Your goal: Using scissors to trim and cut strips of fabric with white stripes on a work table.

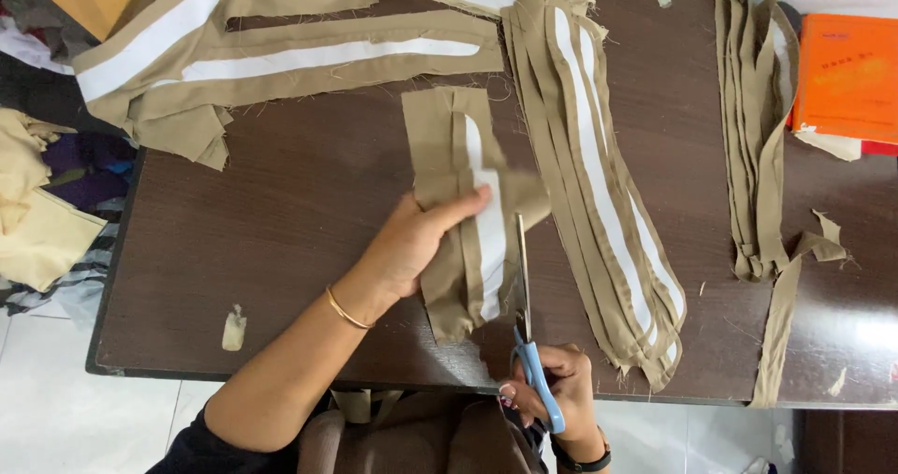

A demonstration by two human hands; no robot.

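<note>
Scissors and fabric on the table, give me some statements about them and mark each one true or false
1. The right hand holds blue-handled scissors. True.
2. The left hand rests flat on bare table. False: it grips a khaki fabric piece with a white strip.
3. The scissor blades point toward that fabric piece. True.
4. The left wrist is bare. False: it wears a thin gold bangle.
5. An orange box lies at the table's far right. True.
</note>
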